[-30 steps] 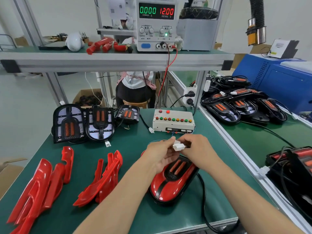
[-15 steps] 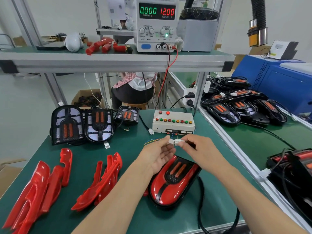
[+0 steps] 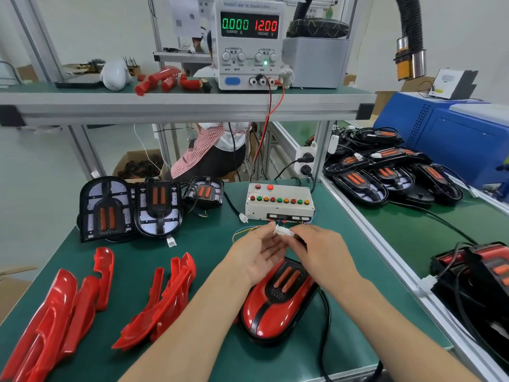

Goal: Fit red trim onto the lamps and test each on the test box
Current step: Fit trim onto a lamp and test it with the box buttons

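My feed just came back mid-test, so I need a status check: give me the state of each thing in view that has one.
Power supply: on, reading 0.000 A, 12.00 V.
Test box: upper right red button looks lit.
White connector: pinched between both hands, whether fully mated cannot be told.
Left hand: palm up, fingertips on the connector.
Right hand: pinching the connector.
Lamp: red trim fitted, unlit.
Loose red trims: unfitted, on the bench.
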Demonstrator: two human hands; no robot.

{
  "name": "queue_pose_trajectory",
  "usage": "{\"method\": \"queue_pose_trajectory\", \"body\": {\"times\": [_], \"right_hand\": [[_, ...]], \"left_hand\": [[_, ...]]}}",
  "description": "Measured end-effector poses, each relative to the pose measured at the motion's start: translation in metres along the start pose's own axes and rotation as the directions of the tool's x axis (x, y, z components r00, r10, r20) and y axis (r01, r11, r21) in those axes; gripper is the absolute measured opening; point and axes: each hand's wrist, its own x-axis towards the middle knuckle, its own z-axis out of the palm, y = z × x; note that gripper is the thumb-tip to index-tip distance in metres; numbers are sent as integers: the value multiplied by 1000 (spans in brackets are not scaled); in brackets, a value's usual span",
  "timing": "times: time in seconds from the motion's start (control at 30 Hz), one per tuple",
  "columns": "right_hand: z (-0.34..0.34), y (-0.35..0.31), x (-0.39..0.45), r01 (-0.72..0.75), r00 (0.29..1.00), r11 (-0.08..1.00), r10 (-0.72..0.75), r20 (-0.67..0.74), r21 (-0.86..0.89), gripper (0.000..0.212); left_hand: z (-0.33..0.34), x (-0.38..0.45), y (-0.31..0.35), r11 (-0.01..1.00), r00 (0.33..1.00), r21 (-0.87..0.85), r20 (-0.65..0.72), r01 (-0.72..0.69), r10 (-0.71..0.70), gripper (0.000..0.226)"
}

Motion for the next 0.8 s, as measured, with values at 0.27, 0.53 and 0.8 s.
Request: {"method": "queue_pose_trajectory", "body": {"times": [0.27, 0.53, 0.8], "right_hand": [[-1, -3, -5, 130, 990, 990, -132, -53, -53, 15], [7, -2, -4, 146, 979, 970, -169, -112, -194, 12], [10, -3, -5, 159, 972, 940, -202, -118, -302, 17]], "left_hand": [[3, -3, 6, 990, 988, 23, 51, 142, -143, 8], [12, 2, 2, 989, 993, -106, -31, 107, -110, 9], [20, 6, -3, 987, 992, -135, -72, 90, -100, 12]]}}
